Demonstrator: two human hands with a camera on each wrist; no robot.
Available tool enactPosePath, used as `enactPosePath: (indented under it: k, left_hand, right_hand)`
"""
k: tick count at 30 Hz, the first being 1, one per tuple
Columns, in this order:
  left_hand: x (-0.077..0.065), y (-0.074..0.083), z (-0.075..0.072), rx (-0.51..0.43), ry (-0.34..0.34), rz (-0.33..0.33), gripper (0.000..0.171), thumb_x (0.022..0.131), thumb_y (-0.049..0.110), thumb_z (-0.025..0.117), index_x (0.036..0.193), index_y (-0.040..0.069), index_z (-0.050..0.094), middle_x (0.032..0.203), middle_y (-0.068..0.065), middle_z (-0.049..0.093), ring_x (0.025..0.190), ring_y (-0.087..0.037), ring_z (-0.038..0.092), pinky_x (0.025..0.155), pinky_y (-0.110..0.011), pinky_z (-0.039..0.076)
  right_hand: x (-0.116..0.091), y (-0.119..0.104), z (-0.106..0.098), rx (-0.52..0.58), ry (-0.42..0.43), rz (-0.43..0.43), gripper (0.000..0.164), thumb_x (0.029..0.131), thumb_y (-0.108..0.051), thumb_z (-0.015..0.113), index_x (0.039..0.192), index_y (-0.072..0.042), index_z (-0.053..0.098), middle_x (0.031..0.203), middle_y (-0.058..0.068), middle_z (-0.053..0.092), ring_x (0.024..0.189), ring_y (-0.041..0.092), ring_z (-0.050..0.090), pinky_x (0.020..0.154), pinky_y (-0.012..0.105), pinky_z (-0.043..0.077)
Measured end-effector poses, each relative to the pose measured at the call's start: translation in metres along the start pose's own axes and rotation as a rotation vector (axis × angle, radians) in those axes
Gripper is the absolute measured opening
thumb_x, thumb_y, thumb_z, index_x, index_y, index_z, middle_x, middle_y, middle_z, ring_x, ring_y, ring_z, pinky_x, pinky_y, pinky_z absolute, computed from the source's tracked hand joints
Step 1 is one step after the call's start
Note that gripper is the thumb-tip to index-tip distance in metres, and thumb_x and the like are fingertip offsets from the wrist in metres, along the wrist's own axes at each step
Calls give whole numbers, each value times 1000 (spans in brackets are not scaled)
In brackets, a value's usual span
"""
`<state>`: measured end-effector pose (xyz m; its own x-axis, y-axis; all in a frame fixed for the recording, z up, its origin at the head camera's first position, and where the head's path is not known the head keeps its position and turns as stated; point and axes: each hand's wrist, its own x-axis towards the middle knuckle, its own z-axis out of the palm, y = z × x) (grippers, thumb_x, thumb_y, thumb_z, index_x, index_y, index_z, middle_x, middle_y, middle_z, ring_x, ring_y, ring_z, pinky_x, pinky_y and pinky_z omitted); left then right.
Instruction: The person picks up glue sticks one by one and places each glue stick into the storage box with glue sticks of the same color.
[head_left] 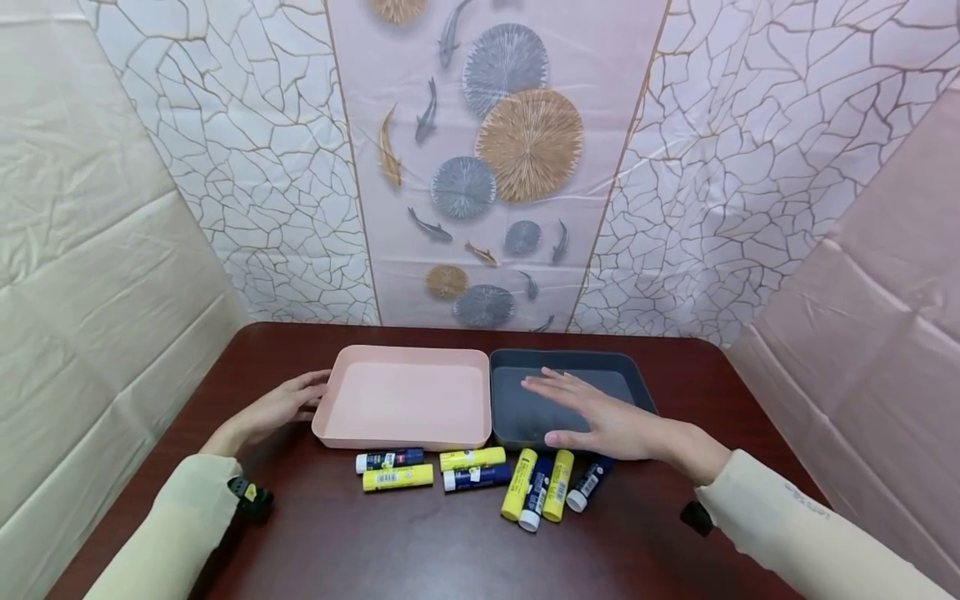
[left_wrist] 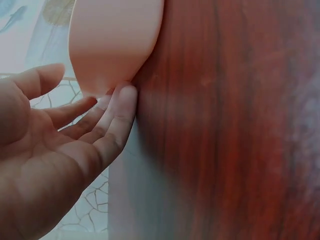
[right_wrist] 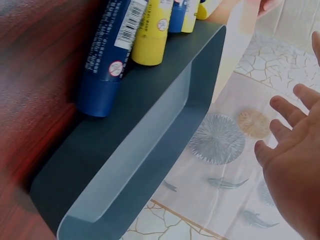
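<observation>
A pink tray (head_left: 408,400) and a dark blue-grey tray (head_left: 517,404) stand side by side on the table. My left hand (head_left: 273,410) is at the pink tray's left end, its loosely bent fingertips (left_wrist: 127,97) right at the tray's wall. Over the dark tray hangs my right hand (head_left: 615,423), fingers spread and nothing held. In front of the trays lie several glue sticks, some yellow, like the yellow glue stick (head_left: 398,477), and some blue with white ends, like the blue glue stick (head_left: 477,477). The rightmost blue glue stick (right_wrist: 105,65) lies close to the dark tray's front wall.
The dark red-brown table (head_left: 375,550) carries everything. Behind it hangs a patterned cloth (head_left: 480,250) with fish and round leaf shapes, and plain light cloths (head_left: 97,242) flank both sides. Each wrist wears a small black device (head_left: 253,502) on a strap.
</observation>
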<state>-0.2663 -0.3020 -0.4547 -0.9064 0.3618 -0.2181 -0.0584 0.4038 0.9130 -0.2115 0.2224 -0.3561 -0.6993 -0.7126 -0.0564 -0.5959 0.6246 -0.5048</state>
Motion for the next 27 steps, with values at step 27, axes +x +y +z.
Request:
enactPosePath:
  k: [27]
  left_hand:
    - [-1, -16, -8, -148, -37, 20, 65, 111, 19, 53, 164, 0, 21, 164, -29, 28, 133, -31, 54, 97, -45, 58]
  right_hand:
    - [-36, 9, 6, 11, -34, 48, 66, 100, -60, 59, 160, -38, 41, 165, 5, 38, 151, 38, 33, 111, 70, 37]
